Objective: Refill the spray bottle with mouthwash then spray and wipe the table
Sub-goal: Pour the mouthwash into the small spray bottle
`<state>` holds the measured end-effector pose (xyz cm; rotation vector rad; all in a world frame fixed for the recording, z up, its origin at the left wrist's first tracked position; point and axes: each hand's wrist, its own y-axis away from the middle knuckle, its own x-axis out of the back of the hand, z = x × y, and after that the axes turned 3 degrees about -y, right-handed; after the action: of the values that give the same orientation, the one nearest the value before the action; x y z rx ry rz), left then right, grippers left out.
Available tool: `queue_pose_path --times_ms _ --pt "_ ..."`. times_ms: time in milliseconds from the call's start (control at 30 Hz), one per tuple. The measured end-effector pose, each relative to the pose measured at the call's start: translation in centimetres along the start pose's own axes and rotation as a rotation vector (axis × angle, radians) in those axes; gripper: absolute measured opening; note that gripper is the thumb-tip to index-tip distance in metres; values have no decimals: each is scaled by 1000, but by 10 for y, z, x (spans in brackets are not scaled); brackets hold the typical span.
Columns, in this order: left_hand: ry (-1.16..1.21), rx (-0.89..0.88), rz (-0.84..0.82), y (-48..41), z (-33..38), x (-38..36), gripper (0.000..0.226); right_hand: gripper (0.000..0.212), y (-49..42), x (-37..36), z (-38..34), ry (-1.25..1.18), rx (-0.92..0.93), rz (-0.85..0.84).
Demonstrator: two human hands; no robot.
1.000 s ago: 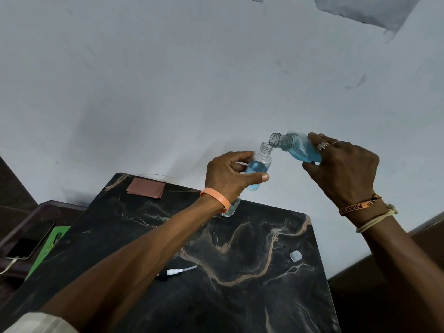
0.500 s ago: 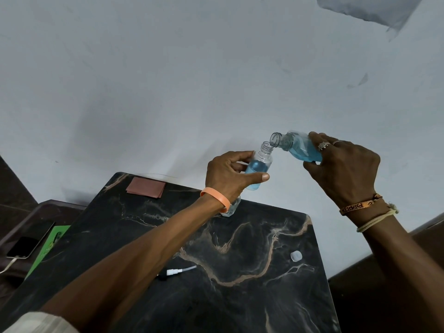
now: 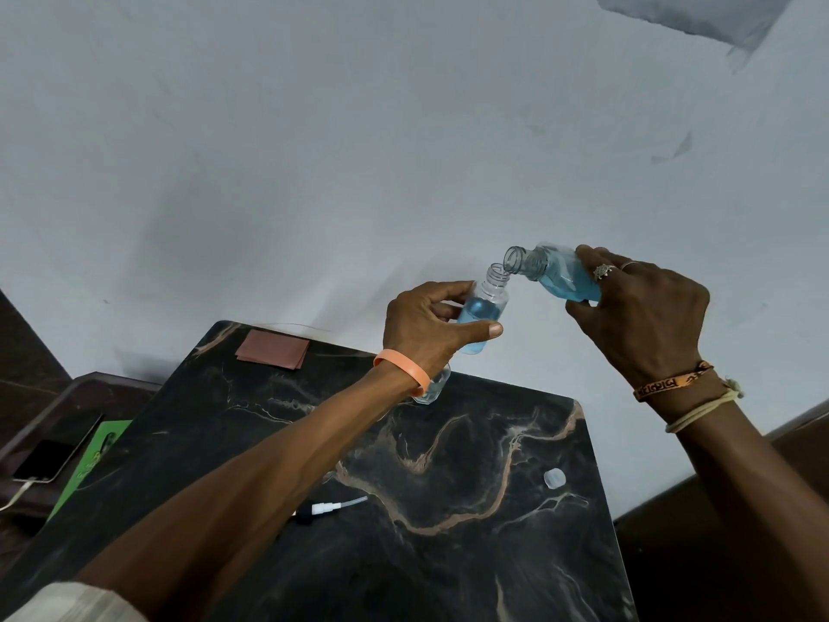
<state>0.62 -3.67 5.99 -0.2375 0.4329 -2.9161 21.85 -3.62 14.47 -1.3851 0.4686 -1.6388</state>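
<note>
Holding spray bottle (image 3: 484,314) in left hand (image 3: 430,325), thumb and fingers clamped round its lower body, open neck up and leaning slightly, roughly half full of blue liquid; off the table (image 3: 448,531), in the air over its 12 o'clock edge. Gripping mouthwash bottle (image 3: 560,276) in right hand (image 3: 646,316), fingers curled round the base end, tipped mouth-down toward 8 o'clock, mouth just above the spray bottle's neck, at 2 o'clock from it; cannot tell any stream. Lying on dark marbled top: loose spray pump (image 3: 329,509) with dip tube at 8 o'clock, small clear cap (image 3: 554,478) at 3 o'clock, brown cloth (image 3: 273,350) at 11 o'clock corner, clear container (image 3: 433,388) half hidden behind left wrist at 12 o'clock. Off table at 9 o'clock: phone (image 3: 49,460), green sheet (image 3: 96,455).
</note>
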Motion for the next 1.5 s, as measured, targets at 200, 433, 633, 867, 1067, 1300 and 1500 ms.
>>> queue_pose_path --times_ms 200,433,633,867,1067,1300,1500 --pt "12 10 12 -1 -1 -2 57 56 0 -2 1 -5 -7 -13" --pt "10 -1 6 -3 -2 -3 55 57 -1 -2 1 -1 -5 -8" --pt "16 -24 9 -2 -3 -1 54 54 -1 -3 1 -14 -11 -4" --pt "22 -20 12 -3 -1 -1 54 55 -1 -3 1 -2 -11 -10" --pt "28 -24 10 -1 0 1 53 56 -1 -1 0 -1 -5 -6" --pt "13 -20 7 0 -1 2 55 55 -1 0 -1 2 4 0" --pt "20 -21 10 0 -1 2 54 54 0 -1 -1 -6 10 -8"
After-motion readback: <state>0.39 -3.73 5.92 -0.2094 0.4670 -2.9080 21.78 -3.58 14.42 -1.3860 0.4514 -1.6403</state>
